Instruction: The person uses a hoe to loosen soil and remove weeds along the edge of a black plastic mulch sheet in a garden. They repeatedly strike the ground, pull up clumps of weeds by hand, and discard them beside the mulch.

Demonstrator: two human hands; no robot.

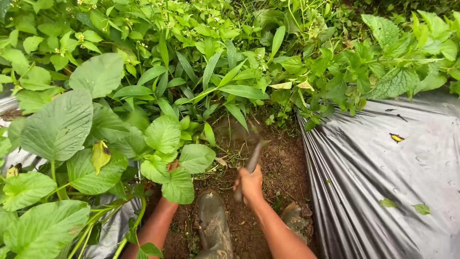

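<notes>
Gripping a blurred hand tool [253, 158] in a closed right hand [249, 184], the person's left hand [171, 168] reaches, grip hidden, among broad-leaved weeds [165, 144], baring soil [282, 168].

Glossy grey plastic sheeting [393, 182] is lying creased and shining right of the bare soil strip [278, 168], which is looking crumbly, rough and matt. On that soil, a rubbery boot [213, 225] is showing dull under smeared mud. Left of it, broad leaves [57, 127] are looking matt and veined.
</notes>
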